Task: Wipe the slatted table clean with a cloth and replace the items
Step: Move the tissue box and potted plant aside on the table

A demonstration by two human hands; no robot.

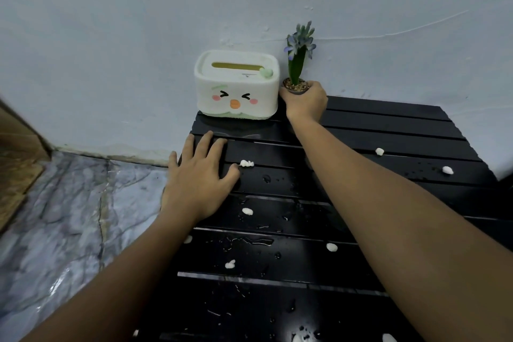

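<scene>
My right hand point(305, 100) has its grip curled round the small flower pot point(296, 86) at the bench's point(388, 125) far edge, beside the tissue box point(236, 86). My left hand point(198, 175) lies spread flat on wet slats among white crumbs point(246, 163).

Looks like a home, a plain corner of a lived-in room. Painted pale wall point(138, 22) behind, scuffed and chipped in spots, with a thin crack running across on the right. Marble-patterned grey floor point(69, 216) below, glossy, meeting the wall at a worn, flaking base. Edge of something wooden point(19, 153) poking in at far left. Low black slatted surface point(388, 125) pushed against the wall, wet with droplets and dotted with small white crumbs point(247, 163). Household touches on it: a cute white tissue box point(236, 91) with a cartoon face, and beside it a tiny potted plant point(298, 64) with purple flowers.
</scene>
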